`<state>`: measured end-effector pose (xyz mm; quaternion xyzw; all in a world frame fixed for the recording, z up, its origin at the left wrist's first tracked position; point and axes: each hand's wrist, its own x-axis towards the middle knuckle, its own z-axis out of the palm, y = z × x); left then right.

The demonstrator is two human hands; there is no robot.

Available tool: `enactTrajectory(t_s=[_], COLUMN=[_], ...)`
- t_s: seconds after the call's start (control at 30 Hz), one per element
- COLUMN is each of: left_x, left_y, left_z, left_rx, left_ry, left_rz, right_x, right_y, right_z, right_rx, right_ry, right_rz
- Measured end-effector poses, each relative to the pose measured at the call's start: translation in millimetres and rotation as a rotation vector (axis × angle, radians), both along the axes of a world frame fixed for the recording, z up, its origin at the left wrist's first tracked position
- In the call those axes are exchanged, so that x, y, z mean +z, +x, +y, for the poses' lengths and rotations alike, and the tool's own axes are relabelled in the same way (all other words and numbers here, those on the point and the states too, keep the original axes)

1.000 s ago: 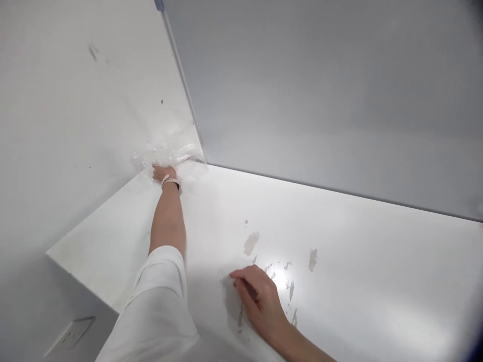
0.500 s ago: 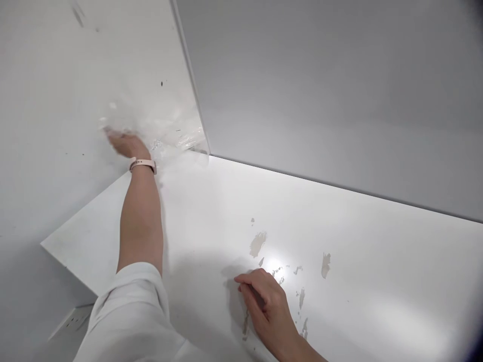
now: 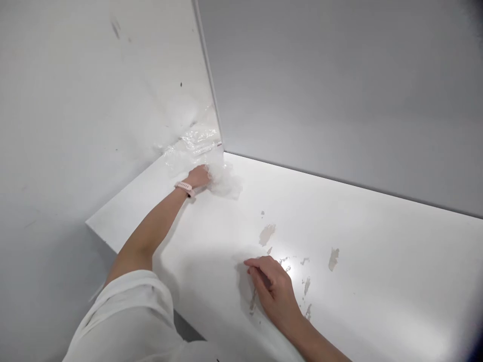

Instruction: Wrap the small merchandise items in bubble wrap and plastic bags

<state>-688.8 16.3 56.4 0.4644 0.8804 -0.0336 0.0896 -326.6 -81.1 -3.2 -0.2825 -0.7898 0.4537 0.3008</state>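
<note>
My left hand [image 3: 199, 176], reaching out to the far left of the white tabletop [image 3: 377, 241], is closed on a clear, crumpled plastic bag [image 3: 228, 185]. Part of this bag spreads over the surface just right of the fingers. Behind the hand, more crumpled clear plastic [image 3: 198, 143] lies in the corner against the wall and panel. Nearer to me, my right hand [image 3: 277, 294] rests on the tabletop with its fingers curled and thumb close to the index finger. Nothing shows in it. A pink band [image 3: 184, 187] circles my left wrist.
A grey panel [image 3: 339, 95] rises along the tabletop's back edge. On the left stands a white wall [image 3: 94, 100] with dark scuffs. Several worn patches [image 3: 267, 235] mark the surface around my right hand.
My left hand has swung from the wall side rightward and down onto the tabletop, and the plastic is now clearly in it. The view has shifted slightly; my right hand keeps its place.
</note>
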Motion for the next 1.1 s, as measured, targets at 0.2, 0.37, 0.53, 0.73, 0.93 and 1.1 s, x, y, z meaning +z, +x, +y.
enactTrajectory(t_s=[0.2,0.37,0.53,0.73,0.93,1.1], left_x=[-7.6,7.0,36.7,46.6,15.4,-7.4], left_y=[101,199,192,52,-5,0], left_z=[-94,-98,-80,-38,7,23], left_rx=[-0.245,-0.414,-0.759,-0.135,-0.010,-0.003], left_ry=[-0.050,0.143,-0.203,0.161,0.035,0.030], left_rz=[-0.038,-0.089,-0.676,-0.313,0.035,0.172], right_x=[0.4,0.3,-6.0,-13.5,-14.1,-12.2], right_y=[3,6,-1,-6,-4,-6], right_z=[-2,-7,-1,2,1,2], right_rx=[-0.002,-0.281,-0.227,-0.150,-0.155,-0.157], right_ry=[-0.050,0.230,0.384,0.431,0.488,0.511], right_rz=[-0.022,0.199,-0.082,-0.255,-0.276,-0.289])
